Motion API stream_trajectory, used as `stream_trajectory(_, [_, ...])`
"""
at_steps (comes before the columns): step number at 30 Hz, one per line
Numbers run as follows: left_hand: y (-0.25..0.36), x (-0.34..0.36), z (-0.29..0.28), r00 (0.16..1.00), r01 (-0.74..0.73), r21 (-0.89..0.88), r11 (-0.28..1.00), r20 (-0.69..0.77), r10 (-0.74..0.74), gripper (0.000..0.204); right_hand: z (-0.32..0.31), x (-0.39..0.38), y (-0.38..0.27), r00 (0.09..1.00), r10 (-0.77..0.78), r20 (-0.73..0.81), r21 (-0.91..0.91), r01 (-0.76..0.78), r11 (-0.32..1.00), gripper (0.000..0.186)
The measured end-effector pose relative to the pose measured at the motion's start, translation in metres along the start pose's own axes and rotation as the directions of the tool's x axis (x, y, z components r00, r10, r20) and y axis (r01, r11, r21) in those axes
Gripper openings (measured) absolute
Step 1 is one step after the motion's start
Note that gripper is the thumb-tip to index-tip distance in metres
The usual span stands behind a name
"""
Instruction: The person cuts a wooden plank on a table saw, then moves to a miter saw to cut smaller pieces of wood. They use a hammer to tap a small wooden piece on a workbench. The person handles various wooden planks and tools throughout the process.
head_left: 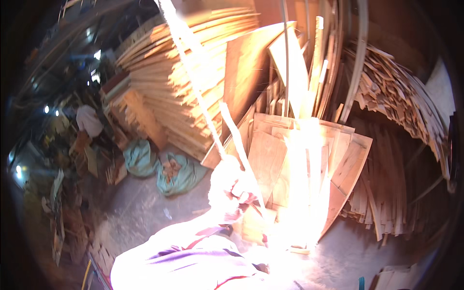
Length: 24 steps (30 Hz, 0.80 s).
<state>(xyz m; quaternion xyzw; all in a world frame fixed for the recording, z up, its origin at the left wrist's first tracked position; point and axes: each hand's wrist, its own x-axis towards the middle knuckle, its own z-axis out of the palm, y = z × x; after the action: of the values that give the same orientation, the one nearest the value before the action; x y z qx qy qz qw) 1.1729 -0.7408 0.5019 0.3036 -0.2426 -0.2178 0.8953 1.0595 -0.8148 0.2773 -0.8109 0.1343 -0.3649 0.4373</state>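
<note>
My left hand (pixel 234 189) is raised near the middle of the view, washed out by strong light. Its fingers are curled closed around long thin pale strips, apparently of wood. One strip (pixel 195 87) runs from the hand up past the top edge; a shorter strip (pixel 234 128) leans beside it. The forearm, in a white and purple sleeve (pixel 193 258), comes in from the lower left. I cannot see my right hand; glare hides much of the area right of the sleeve. Beyond the hand, flat wooden boards (pixel 270 154) lean upright.
A tall stack of planks (pixel 193 63) stands behind at the left, with two green sacks (pixel 181 181) on the floor (pixel 130 203) before it. More wood strips (pixel 391 87) are piled at the right. Another person (pixel 89 121) is at the far left.
</note>
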Motion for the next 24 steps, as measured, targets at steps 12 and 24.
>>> stream_trajectory(12, [0.061,-0.067,-0.2,0.97,0.211,0.923,0.323,-0.237,0.044,0.056,0.079,0.057,0.154,0.986,0.151,-0.067,-0.298,-0.164,0.94,0.032])
stream_trajectory(24, [0.29,-0.36,-0.409,0.47,0.836,0.538,0.103,-0.801,0.372,0.047,0.226,0.104,0.143,0.947,0.136,-0.29,-0.705,-0.308,0.639,0.045])
